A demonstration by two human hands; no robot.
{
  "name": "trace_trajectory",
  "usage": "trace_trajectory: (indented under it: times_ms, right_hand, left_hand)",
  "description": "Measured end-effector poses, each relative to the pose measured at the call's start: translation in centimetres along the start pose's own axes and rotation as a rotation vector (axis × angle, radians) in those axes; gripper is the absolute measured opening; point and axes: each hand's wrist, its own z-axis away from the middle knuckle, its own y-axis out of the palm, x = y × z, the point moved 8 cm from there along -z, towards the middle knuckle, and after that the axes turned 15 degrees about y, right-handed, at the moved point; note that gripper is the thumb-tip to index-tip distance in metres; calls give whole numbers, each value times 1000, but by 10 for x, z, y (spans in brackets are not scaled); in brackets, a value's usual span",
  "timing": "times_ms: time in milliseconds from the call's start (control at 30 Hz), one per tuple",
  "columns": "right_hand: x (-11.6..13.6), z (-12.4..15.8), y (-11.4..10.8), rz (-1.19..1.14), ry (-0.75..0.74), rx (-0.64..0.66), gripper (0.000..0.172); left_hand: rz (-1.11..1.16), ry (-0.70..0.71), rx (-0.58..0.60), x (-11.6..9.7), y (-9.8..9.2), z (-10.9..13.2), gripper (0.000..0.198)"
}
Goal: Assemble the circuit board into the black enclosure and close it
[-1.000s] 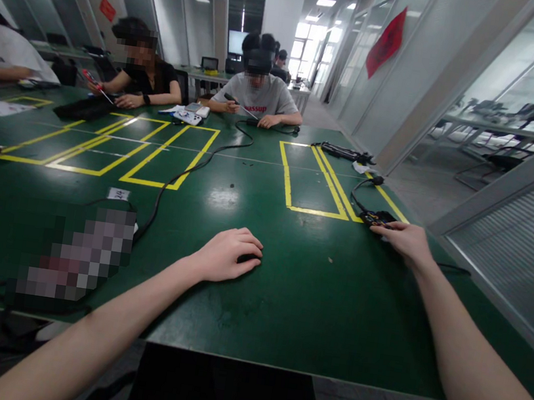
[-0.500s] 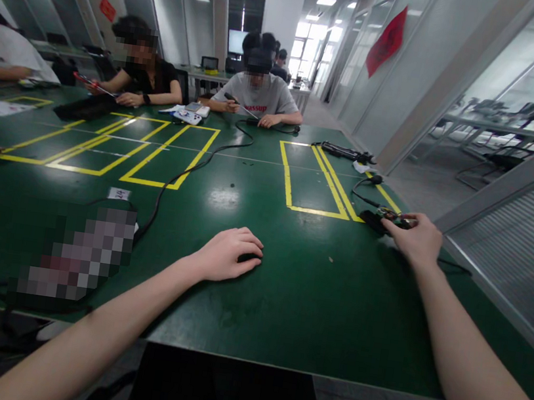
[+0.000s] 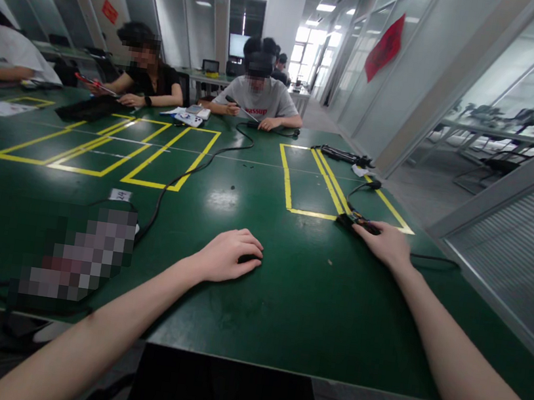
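Observation:
My left hand (image 3: 228,255) rests on the green table (image 3: 281,308), palm down, its fingers bent and the thumb apart from them. Between thumb and fingers is a dark gap; I cannot tell whether it is only shadow. Farther off on the right, my right hand (image 3: 387,245) is closed over a dark item with small coloured parts, perhaps wiring (image 3: 366,226). A black piece (image 3: 345,221) sticks out past the fingertips. Beyond them a black cable (image 3: 356,191) curves to a dark round end (image 3: 374,185). Another black cable (image 3: 437,258) lies behind the wrist.
Yellow tape outlines (image 3: 292,183) mark the table. A black folded stand (image 3: 345,155) lies at the far right. On the left are a blurred-out object (image 3: 83,254), a label (image 3: 120,195) and a long black cable (image 3: 163,192). Co-workers, one in a grey shirt (image 3: 261,96), sit opposite.
My right hand has moved left with the dark item, lower over the table and closer to the tape. My left hand stays in place.

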Motion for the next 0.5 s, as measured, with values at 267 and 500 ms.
trace_trajectory:
  times_ms: [267,500]
  right_hand:
    - [120,109,33,-153,-529,283,32]
    - [173,215,35,-361,-939,655,20]
  left_hand:
    - [-19,-19,-89,0,-14,-1,21]
    - [40,68,-65,-15,-20,-2,38]
